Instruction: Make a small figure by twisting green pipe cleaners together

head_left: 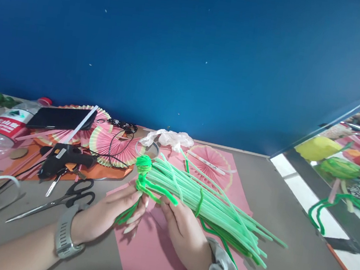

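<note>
A small figure of bright green pipe cleaners (143, 165), with a coiled round top, stands up from my left hand (126, 205). My left fingers are closed round its lower stems. My right hand (178, 226) pinches the loose end of one pipe cleaner (168, 195) that runs out sideways from the figure. Just behind and to the right of my hands lies a thick bundle of pale green pipe cleaners (220, 207), with a darker green one wrapped round it. Pink paper (146, 255) lies under both hands.
Left of my hands are scissors (53, 204), a black glue gun (62, 161), a black phone (62, 117) and a plastic bottle (3, 128). Pink paper fans (114, 146), a clear bag (169, 139) and a white marker (206, 162) lie behind. A blue panel (191, 56) closes the back.
</note>
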Action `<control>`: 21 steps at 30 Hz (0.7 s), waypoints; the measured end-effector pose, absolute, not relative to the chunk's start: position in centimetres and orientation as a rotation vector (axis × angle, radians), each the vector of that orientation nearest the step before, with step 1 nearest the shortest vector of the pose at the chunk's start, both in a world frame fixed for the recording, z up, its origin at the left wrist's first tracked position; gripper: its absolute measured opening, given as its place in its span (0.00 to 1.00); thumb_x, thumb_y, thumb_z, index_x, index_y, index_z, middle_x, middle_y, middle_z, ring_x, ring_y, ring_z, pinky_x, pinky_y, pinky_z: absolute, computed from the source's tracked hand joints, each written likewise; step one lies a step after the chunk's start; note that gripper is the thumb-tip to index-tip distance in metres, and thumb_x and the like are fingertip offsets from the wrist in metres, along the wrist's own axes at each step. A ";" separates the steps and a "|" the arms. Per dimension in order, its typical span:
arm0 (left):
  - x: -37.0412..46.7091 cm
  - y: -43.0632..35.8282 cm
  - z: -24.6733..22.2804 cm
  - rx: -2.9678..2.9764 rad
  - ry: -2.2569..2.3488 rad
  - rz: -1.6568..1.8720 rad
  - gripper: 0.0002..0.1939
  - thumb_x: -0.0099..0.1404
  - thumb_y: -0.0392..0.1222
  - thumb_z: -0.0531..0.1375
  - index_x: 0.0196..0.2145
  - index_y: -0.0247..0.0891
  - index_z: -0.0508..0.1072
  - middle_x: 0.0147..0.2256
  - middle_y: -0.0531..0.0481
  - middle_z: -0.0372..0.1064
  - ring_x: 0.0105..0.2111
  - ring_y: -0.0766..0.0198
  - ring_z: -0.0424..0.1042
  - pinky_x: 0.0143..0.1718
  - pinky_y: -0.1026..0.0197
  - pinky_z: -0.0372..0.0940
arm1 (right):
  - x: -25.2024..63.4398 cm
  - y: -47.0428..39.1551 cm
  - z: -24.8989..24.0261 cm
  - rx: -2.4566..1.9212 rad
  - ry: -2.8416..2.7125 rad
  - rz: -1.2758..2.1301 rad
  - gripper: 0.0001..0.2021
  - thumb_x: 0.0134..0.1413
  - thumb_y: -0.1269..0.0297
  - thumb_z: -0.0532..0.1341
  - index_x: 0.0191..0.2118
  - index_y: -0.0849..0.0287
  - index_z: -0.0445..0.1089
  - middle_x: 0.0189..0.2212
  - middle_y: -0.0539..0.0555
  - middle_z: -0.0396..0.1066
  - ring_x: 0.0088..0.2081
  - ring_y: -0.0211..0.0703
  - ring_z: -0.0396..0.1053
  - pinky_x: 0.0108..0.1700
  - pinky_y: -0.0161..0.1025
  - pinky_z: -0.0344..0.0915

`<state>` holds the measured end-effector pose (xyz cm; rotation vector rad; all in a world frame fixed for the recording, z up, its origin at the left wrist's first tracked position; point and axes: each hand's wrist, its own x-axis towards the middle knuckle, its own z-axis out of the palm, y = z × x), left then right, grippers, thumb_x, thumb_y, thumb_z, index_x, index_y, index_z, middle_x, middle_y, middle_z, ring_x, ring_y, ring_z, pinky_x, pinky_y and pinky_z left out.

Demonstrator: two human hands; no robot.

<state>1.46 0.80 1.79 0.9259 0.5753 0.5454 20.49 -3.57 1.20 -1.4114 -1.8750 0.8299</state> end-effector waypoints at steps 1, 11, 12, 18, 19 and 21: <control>1.4 0.8 1.7 0.945 0.589 0.541 0.12 0.68 0.45 0.48 0.35 0.37 0.67 0.23 0.56 0.55 0.20 0.71 0.55 0.24 0.66 0.58 | 20.5 -3.4 1.3 -1.413 -1.883 0.832 0.09 0.63 0.69 0.47 0.34 0.56 0.61 0.30 0.50 0.66 0.34 0.41 0.65 0.39 0.36 0.60; 1.6 0.3 3.1 1.586 0.890 0.553 0.21 0.68 0.49 0.48 0.57 0.45 0.59 0.49 0.51 0.65 0.53 0.58 0.59 0.58 0.58 0.50 | 20.6 -3.4 1.7 -1.436 -1.974 0.847 0.10 0.62 0.72 0.47 0.39 0.56 0.64 0.32 0.52 0.69 0.33 0.42 0.67 0.44 0.39 0.62; 1.5 0.3 2.9 1.592 0.912 0.538 0.23 0.68 0.50 0.47 0.58 0.44 0.57 0.53 0.50 0.62 0.58 0.58 0.54 0.61 0.57 0.46 | 20.6 -3.4 1.6 -1.438 -1.986 0.843 0.10 0.62 0.72 0.47 0.39 0.56 0.64 0.32 0.52 0.69 0.34 0.42 0.67 0.44 0.39 0.62; 0.7 0.0 1.2 1.542 1.174 0.574 0.27 0.68 0.54 0.42 0.58 0.40 0.58 0.61 0.52 0.53 0.63 0.59 0.43 0.63 0.54 0.39 | 20.9 -3.0 1.5 -1.420 -2.064 0.841 0.12 0.60 0.74 0.48 0.41 0.55 0.65 0.37 0.53 0.72 0.39 0.44 0.70 0.41 0.37 0.63; 0.7 -0.1 1.1 1.564 1.174 0.592 0.27 0.68 0.54 0.42 0.58 0.40 0.59 0.61 0.53 0.53 0.62 0.60 0.44 0.63 0.55 0.40 | 20.9 -2.9 1.4 -1.418 -2.073 0.836 0.12 0.59 0.75 0.48 0.42 0.55 0.66 0.38 0.54 0.72 0.41 0.45 0.69 0.42 0.38 0.63; 0.7 0.0 0.9 1.590 1.207 0.616 0.27 0.68 0.54 0.41 0.58 0.40 0.59 0.60 0.52 0.54 0.62 0.60 0.47 0.62 0.55 0.44 | 21.0 -2.9 1.4 -1.420 -2.088 0.831 0.12 0.59 0.74 0.49 0.42 0.56 0.66 0.40 0.55 0.72 0.43 0.46 0.69 0.43 0.40 0.62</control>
